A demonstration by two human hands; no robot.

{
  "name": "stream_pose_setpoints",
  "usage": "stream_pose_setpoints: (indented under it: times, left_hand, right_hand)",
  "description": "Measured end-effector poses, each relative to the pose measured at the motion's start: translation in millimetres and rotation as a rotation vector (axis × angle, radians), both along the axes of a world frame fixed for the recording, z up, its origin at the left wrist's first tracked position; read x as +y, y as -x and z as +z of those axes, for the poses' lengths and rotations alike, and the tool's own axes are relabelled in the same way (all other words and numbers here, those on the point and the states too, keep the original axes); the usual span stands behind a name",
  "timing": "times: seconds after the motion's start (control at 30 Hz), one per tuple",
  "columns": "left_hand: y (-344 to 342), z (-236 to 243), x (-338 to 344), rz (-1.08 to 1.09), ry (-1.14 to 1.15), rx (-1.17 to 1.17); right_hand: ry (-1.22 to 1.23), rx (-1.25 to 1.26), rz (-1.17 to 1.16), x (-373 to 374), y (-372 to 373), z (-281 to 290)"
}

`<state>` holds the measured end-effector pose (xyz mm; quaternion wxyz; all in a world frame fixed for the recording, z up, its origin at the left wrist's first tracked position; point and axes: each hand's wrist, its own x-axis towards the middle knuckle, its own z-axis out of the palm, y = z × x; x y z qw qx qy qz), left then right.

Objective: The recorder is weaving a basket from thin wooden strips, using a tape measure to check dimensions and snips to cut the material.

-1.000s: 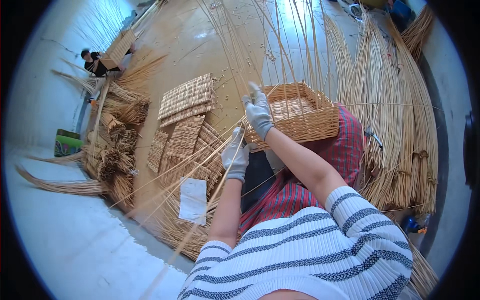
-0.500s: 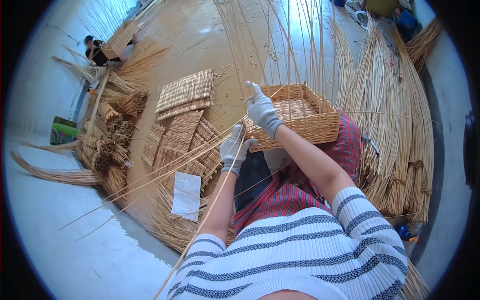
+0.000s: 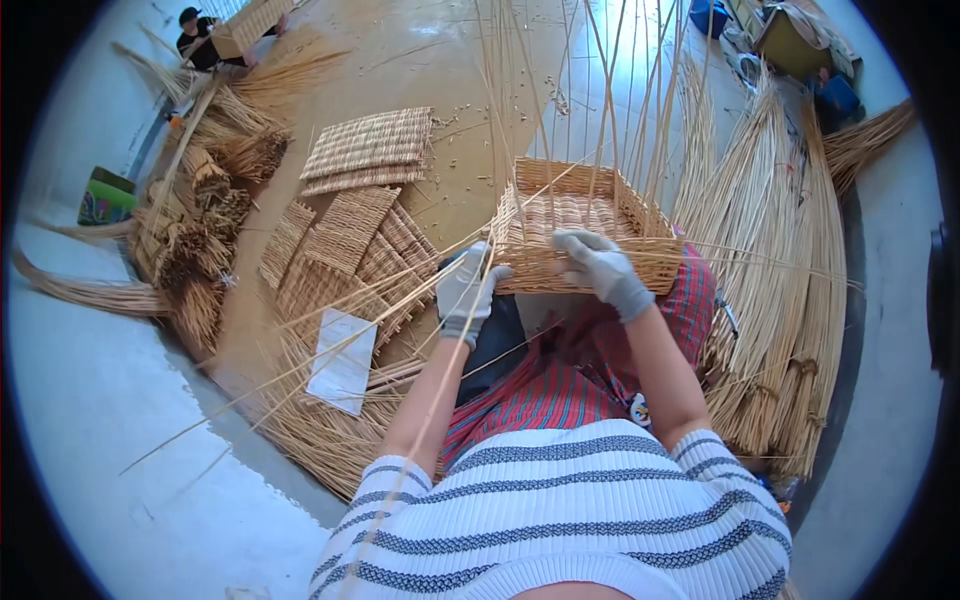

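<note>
My left hand (image 3: 467, 292), in a white glove, is closed on the left front corner of a rectangular woven basket (image 3: 585, 205) and on loose pale canes (image 3: 389, 309) trailing toward the lower left. My gloved right hand (image 3: 602, 271) is at the basket's front wall, fingers bent against the weave; their tips are slightly blurred. Long upright canes (image 3: 610, 90) rise from the basket walls. The basket rests over my lap, on red striped cloth (image 3: 690, 305). Thinner strands cross the right of the basket and stick out sideways.
Woven panels (image 3: 350, 230) and a white sheet (image 3: 340, 360) lie front-left. Cane bundles line the left (image 3: 210, 250) and right (image 3: 770, 250). A person (image 3: 193, 40) sits at the far left holding wickerwork. Blue containers (image 3: 708, 18) are at the back right.
My right hand has moved down and right, from the canes at the basket's left corner to the middle of its front wall. My left hand stays at the corner.
</note>
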<state>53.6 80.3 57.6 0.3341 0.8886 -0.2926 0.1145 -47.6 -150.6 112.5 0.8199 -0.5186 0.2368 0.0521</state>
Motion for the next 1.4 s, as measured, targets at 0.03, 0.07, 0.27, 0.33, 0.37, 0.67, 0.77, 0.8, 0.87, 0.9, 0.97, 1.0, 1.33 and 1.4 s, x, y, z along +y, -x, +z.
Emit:
stream_pose_setpoints:
  times: [0.03,0.07,0.27,0.33,0.37,0.67,0.77,0.8,0.87,0.9,0.97,1.0,1.33,1.4]
  left_hand:
    - [1.9,-16.0,-0.3,-0.021,0.013,-0.122]
    - [13.3,-8.0,-7.8,-0.115,0.057,0.073]
    - [-30.2,4.3,-70.4,-0.056,-0.046,0.764]
    - [-21.9,24.7,-65.5,-0.174,0.227,1.161]
    - [-20.4,32.9,-64.5,-0.171,0.24,1.159]
    - [-5.0,50.9,-81.6,-0.005,0.169,1.01]
    - [-13.8,25.7,-74.0,-0.032,0.29,0.982]
    - [-10.7,27.8,-78.6,-0.034,0.31,0.967]
    - [0.1,52.1,-91.7,0.071,0.316,0.388]
    - [3.8,47.0,-98.6,0.087,0.315,-0.079]
    - [7.2,61.8,-125.9,-0.111,0.219,0.465]
    - [1.1,59.6,-138.9,-0.159,-0.063,0.825]
    - [6.9,35.6,-150.5,-0.249,0.159,1.143]
    - [12.3,38.1,-153.8,-0.174,0.222,1.123]
  right_hand:
    - [0.034,-0.028,0.024,-21.0,7.2,-16.4]
    - [0.069,-0.05,0.042,-33.6,12.4,-22.1]
    - [0.198,-0.236,-0.257,-16.3,18.4,-47.8]
    - [0.154,-0.247,-0.438,-27.1,19.0,-50.2]
    - [0.256,-0.199,-0.527,-26.3,14.8,-47.9]
    - [0.993,-0.371,-0.253,-12.7,-127.7,33.2]
    - [0.734,-0.671,-0.478,-38.8,-39.0,-15.5]
    - [0.799,-0.579,-0.522,-48.5,-3.9,-45.1]
    - [0.294,-0.184,-0.444,-52.1,48.6,-43.5]
    - [0.385,-0.18,-0.413,-50.1,54.9,-24.0]
    - [0.462,-0.199,-0.334,-53.0,66.8,-11.0]
    - [0.397,-0.216,-0.362,-51.4,71.5,-18.5]
    - [1.008,-0.547,-0.287,-79.4,-30.9,-7.5]
    - [1.611,-0.404,-0.205,-66.6,-71.6,32.2]
